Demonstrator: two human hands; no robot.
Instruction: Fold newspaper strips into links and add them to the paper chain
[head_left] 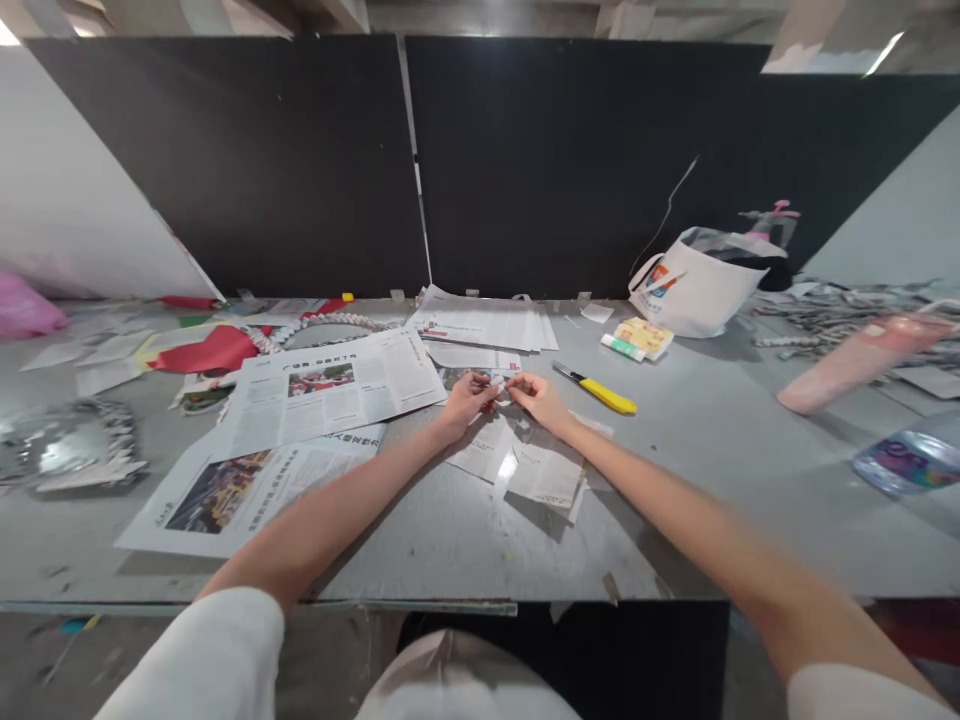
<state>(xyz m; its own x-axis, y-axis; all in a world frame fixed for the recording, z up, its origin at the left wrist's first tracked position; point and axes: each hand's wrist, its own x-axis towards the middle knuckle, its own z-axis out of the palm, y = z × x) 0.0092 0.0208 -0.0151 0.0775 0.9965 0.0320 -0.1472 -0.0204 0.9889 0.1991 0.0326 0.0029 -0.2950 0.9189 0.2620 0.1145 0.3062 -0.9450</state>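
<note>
Left hand [466, 397] and right hand [538, 398] each pinch an end of a small paper strip [501, 385], held just above the table [712, 480] centre. Cut newspaper pieces [541, 470] lie beneath; whole newspaper sheets [330, 390] at left are uncut. Knife [600, 390] lies idle nearby.

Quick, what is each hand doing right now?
Left hand: closed, pinching one end of a paper strip.
Right hand: closed, pinching the other end of it.
</note>
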